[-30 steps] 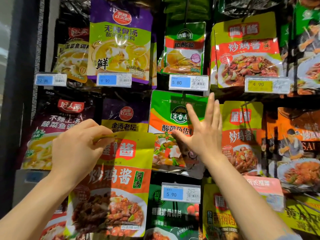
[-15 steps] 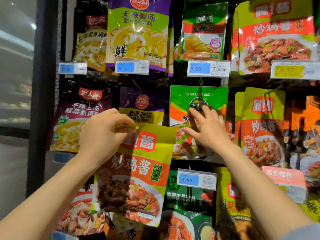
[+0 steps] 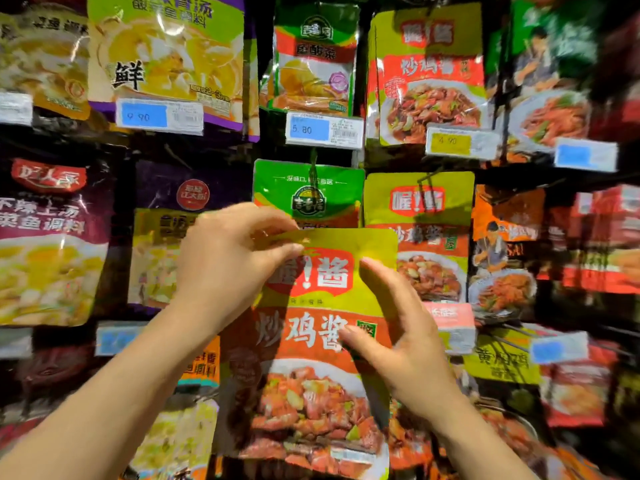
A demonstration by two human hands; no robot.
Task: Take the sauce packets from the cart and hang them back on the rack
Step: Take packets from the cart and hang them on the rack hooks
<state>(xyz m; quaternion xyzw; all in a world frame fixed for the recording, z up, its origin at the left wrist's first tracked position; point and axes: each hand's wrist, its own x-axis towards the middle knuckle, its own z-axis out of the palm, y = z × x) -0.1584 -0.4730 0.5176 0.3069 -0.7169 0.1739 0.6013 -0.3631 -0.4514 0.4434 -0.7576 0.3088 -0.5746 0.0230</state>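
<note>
I hold a yellow-green and orange sauce packet (image 3: 311, 341) with a stir-fried chicken picture upright in front of the rack. My left hand (image 3: 225, 258) pinches its top left edge near the hang hole. My right hand (image 3: 394, 323) rests on the packet's right side with the fingers spread, thumb on the front. Just behind and to the right, several identical packets (image 3: 420, 216) hang on a wire hook (image 3: 424, 183). A green packet (image 3: 308, 192) hangs directly behind the held one.
The rack is full of hanging sauce packets: a purple-yellow one (image 3: 166, 57) at upper left, a dark one (image 3: 52, 237) at left, orange ones (image 3: 505, 244) at right. Price tags (image 3: 323, 129) stick out from the hook ends between rows. The cart is out of view.
My left hand has carried the packet rightward, in front of the green packet and beside the matching ones. My right hand left the green packet and came down onto the held packet's right side.
</note>
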